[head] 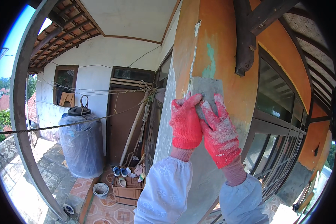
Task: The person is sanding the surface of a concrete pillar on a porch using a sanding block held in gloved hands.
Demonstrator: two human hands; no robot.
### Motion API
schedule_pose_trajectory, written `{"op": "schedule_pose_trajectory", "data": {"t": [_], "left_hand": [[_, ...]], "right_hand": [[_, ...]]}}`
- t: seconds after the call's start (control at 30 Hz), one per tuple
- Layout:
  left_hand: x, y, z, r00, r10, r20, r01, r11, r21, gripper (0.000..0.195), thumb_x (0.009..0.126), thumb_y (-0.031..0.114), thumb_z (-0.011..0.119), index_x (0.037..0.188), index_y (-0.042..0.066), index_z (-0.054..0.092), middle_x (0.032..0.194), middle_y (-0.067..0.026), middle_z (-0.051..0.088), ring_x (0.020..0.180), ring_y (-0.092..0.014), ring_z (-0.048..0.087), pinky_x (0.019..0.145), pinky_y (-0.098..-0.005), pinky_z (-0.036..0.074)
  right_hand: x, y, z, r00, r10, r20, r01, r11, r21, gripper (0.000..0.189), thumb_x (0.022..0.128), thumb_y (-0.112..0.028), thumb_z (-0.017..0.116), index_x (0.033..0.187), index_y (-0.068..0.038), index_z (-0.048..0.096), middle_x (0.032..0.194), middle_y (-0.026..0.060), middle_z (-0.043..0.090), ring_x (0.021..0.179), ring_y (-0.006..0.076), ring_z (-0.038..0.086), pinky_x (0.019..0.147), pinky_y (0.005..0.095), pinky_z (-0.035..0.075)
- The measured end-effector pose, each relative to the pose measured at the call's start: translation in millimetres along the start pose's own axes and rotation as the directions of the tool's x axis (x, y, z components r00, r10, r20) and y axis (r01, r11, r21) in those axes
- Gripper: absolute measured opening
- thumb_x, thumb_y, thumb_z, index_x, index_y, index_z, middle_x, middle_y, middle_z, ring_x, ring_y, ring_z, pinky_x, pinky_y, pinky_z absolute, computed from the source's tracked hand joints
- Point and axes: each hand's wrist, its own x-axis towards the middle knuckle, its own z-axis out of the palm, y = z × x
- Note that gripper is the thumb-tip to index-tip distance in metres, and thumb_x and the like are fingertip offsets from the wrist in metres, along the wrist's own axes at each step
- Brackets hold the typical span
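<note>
Both hands wear red knit gloves dusted with pale powder. A flat grey rectangular piece [206, 86], perhaps a block or patch of cement, lies at the corner of an orange-painted wall [226, 92]. My left hand [187, 120] touches its lower left part with bent fingers. My right hand [220, 128] has its fingers spread over the lower right part. Whether the piece is loose or fixed to the wall cannot be told. Above it the paint is chipped, showing a green patch [210, 61] and a white crack [195, 56] along the edge.
A dark wooden bracket [245, 56] juts out at upper right, beside barred windows [274, 92]. To the left stand a plastic-wrapped drum [81, 145], a bucket [100, 190] and a brown box [126, 193] bearing shoes. A rope [53, 125] crosses the left side; poles [134, 128] lean by a door.
</note>
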Motion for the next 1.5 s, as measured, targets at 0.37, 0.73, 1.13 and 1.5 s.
{"op": "schedule_pose_trajectory", "data": {"t": [0.37,0.73,1.13,1.5], "left_hand": [[47,1,12,0.990,-0.108,-0.091,0.070,0.935,-0.348,0.039,0.078,0.005,0.066,0.117,0.009,0.066,0.102,-0.0109,0.065,0.098,-0.028,0.062,0.086,-0.0342,0.049],[69,-13,0,0.963,0.266,-0.046,-0.257,0.957,0.134,0.037,0.081,0.010,0.063,0.118,0.005,0.063,0.106,-0.0149,0.068,0.098,-0.033,0.062,0.090,-0.0393,0.049],[101,16,23,0.998,0.046,0.053,-0.043,0.997,-0.070,0.039,0.078,0.006,0.069,0.118,0.006,0.067,0.100,-0.0073,0.062,0.097,-0.024,0.061,0.090,-0.0318,0.048],[70,19,44,0.986,0.148,0.078,-0.150,0.989,0.012,0.030,0.084,0.008,0.064,0.114,0.007,0.067,0.104,-0.0112,0.062,0.096,-0.024,0.062,0.085,-0.0331,0.050]], "right_hand": [[45,12,-4,0.974,-0.210,-0.090,0.199,0.973,-0.116,0.046,0.089,-0.023,0.068,0.131,-0.008,0.058,0.143,0.0237,0.045,0.120,0.0412,0.056,0.096,0.0479,0.050],[68,-6,3,0.999,-0.019,-0.051,0.017,1.000,-0.023,0.044,0.092,-0.028,0.063,0.132,-0.011,0.055,0.143,0.0192,0.044,0.108,0.0441,0.058,0.088,0.0500,0.053],[88,43,1,0.940,-0.312,-0.138,0.286,0.942,-0.177,0.031,0.092,-0.023,0.062,0.119,-0.010,0.067,0.140,0.0107,0.051,0.130,0.0392,0.048,0.099,0.0475,0.050],[56,52,-5,0.994,0.042,-0.097,-0.034,0.995,0.089,0.046,0.093,-0.029,0.063,0.133,-0.010,0.052,0.142,0.0213,0.043,0.110,0.0413,0.062,0.090,0.0480,0.054]]}}
